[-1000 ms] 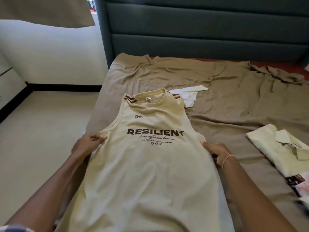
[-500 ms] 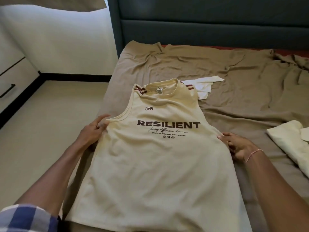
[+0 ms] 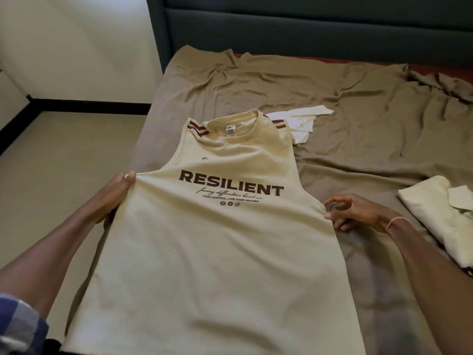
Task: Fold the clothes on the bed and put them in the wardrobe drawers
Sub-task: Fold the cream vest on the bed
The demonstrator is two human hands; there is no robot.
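On the near left part of the bed, the cream tank top lay face up on the brown sheet. Its collar pointed toward the dark headboard and its hem toward the person, so its long axis ran straight away from them. The left hand was at the corner of the left armhole, thumb on top, pinching the cloth and drawing it taut and slightly up. The right hand sat at the opposite side seam, just below the right armhole. Its fingers were loosely curled and one fingertip touched the edge, but I could not tell whether it had actually taken hold. The two hands stood level with each other, one either side of that axis, with the printed word between them. To my eye, a lengthwise fold would start from the left, since that hand already had cloth and needed only to carry it right across the middle. A white garment lay just beyond the top's right shoulder, and a folded pale shirt lay well off to the right.
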